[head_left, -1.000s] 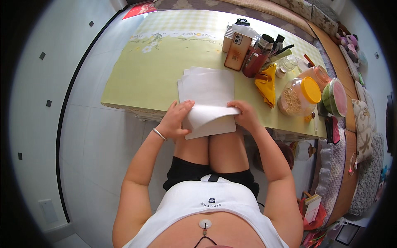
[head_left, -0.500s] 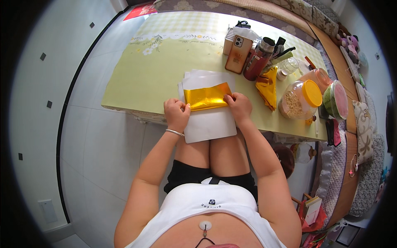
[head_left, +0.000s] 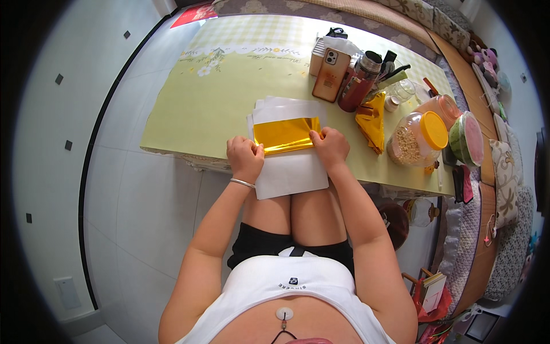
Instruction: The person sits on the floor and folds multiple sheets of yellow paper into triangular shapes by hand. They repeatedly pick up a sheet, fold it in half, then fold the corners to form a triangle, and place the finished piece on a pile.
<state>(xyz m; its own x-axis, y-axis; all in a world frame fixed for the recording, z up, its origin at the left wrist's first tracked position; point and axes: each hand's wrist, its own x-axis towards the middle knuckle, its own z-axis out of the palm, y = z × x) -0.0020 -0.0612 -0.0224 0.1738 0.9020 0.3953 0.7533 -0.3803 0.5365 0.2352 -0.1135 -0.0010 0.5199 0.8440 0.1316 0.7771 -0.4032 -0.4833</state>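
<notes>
A shiny gold foil sheet (head_left: 285, 135), a wide strip in shape, lies across white paper sheets (head_left: 292, 175) at the table's near edge. The lowest white sheet sticks out past that edge over my lap. My left hand (head_left: 245, 158) pinches the foil's near left corner between thumb and curled fingers. At the foil's right end, the thumb and fingers of my right hand (head_left: 330, 145) are closed on its edge. Right of the papers lies a folded gold foil piece (head_left: 372, 124), touched by neither hand.
Behind the papers a phone (head_left: 331, 74) leans upright beside a red thermos (head_left: 356, 86). Farther right stand a yellow-lidded jar (head_left: 405, 140), a pink-lidded tub (head_left: 465, 139) and a small glass jar (head_left: 400, 90). A green tablecloth (head_left: 195, 109) covers the table.
The gold sheet now looks flatter and smoother, with its upper edge straighter and its right corner lower. Both hands stay almost in the same place.
</notes>
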